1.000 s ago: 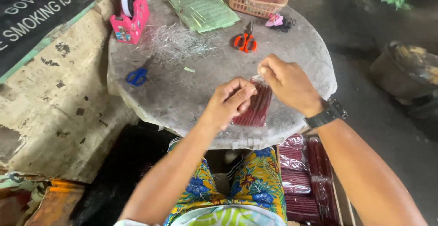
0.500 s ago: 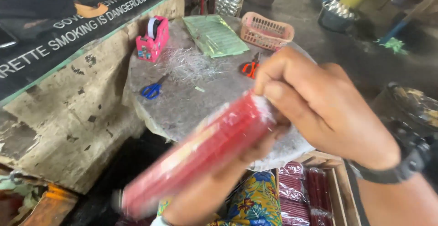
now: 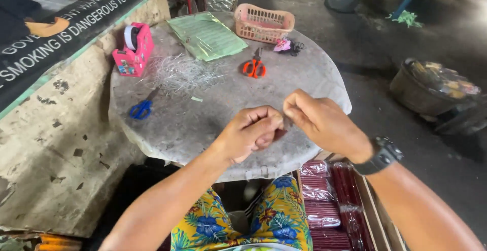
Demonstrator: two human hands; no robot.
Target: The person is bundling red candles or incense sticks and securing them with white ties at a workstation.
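Head view: red stick bundle raised half a second ago now gone from sight; left hand (image 3: pixel 251 132) fisted, right hand (image 3: pixel 317 121) pinching, knuckles touching above table (image 3: pixel 203 114); contents unclear

Both forearms reach forward and meet over the near edge of the table. The left hand (image 3: pixel 251 132) is curled into a loose fist, knuckles up, fingers (image 3: pixel 266 124) folded under. The right hand (image 3: pixel 322 121) sits just beside it, touching at the fingertips, its fingers pinched together. A dark watch bands the right wrist.
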